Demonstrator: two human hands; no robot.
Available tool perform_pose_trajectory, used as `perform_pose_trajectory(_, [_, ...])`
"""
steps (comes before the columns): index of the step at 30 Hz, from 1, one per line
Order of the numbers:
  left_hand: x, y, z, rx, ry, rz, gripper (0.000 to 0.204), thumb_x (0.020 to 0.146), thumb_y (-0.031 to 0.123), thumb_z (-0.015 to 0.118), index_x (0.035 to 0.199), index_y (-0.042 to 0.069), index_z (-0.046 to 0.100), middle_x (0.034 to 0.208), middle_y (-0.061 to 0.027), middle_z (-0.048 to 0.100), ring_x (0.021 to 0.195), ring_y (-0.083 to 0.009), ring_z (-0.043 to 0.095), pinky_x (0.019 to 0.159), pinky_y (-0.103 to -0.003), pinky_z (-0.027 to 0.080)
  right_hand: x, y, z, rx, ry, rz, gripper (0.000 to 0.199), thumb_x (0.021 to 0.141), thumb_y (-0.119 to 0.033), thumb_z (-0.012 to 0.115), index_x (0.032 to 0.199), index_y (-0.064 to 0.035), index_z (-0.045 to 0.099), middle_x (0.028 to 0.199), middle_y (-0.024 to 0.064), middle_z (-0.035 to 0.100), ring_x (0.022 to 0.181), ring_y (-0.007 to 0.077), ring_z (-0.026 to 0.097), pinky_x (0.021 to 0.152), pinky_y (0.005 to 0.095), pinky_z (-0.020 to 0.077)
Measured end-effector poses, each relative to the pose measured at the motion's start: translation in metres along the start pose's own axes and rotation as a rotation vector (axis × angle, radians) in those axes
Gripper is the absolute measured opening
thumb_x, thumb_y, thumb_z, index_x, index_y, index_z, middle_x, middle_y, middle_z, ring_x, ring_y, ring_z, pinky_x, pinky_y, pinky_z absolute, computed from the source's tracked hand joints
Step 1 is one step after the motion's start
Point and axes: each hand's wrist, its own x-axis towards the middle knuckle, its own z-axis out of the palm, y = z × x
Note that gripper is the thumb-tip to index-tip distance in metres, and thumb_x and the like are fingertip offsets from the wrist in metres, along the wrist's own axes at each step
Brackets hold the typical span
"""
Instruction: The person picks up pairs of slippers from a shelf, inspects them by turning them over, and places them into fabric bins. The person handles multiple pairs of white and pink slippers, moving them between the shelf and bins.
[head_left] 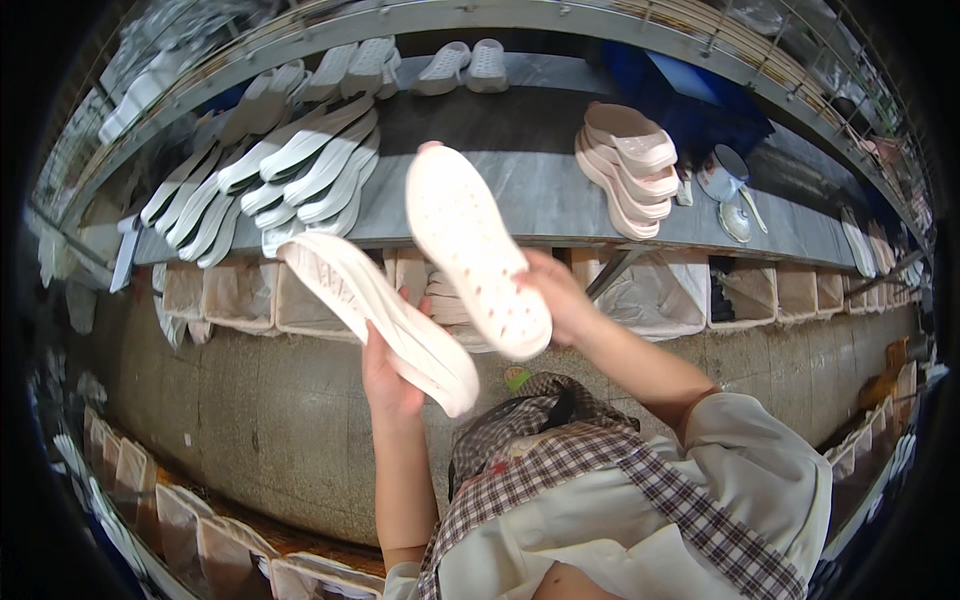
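My left hand [390, 375] grips a pale pink shoe sole [375, 310] from below; its ribbed underside faces up and it slants from upper left to lower right. My right hand [560, 300] holds a second pale pink sole [475, 250] by its heel end, with its flat dotted inner face toward me and its toe pointing up. The two soles are apart, side by side above the floor in front of a grey workbench [540, 190].
On the bench lie a fanned pile of white soles [290, 170], a stack of pink soles [625, 165], a pair of white clogs [462, 68] and a mug [722, 175]. Cloth-lined bins [660, 290] hang under the bench. More bins [200, 525] line the lower left.
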Motion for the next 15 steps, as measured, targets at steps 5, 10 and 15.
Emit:
perform_pose_trajectory(5, [0.007,-0.005,-0.012,0.123,0.266,-0.04,0.049,0.093,0.016,0.043,0.137,0.003,0.025,0.126,-0.0172,0.045,0.111,-0.0298,0.05,0.094,-0.043,0.043,0.081,-0.03,-0.084,-0.058,0.26,-0.219,0.032,0.084,-0.006,0.05,0.112,0.0094,0.051,0.099,0.0177,0.063,0.083,0.0216,0.066,0.071,0.032,0.0541])
perform_pose_trajectory(10, [0.023,-0.023,-0.017,0.095,0.273,-0.165,0.045,0.092,0.014,0.042,0.135,0.004,0.03,0.122,-0.016,0.049,0.109,-0.0289,0.051,0.093,-0.043,0.044,0.128,-0.045,-0.148,-0.351,0.433,-0.282,0.032,0.084,-0.012,0.055,0.108,0.0078,0.057,0.091,0.0138,0.064,0.077,0.0179,0.062,0.069,0.0282,0.0491])
perform_pose_trajectory(15, [0.06,-0.039,0.008,0.107,0.192,-0.337,0.041,0.092,0.019,0.044,0.126,-0.003,0.04,0.115,-0.0158,0.055,0.103,-0.0265,0.056,0.089,-0.039,0.047,0.064,-0.044,-0.135,-1.294,0.523,-0.873,0.027,0.08,-0.015,0.061,0.103,0.0003,0.06,0.099,0.0164,0.061,0.098,0.0307,0.055,0.086,0.037,0.0431])
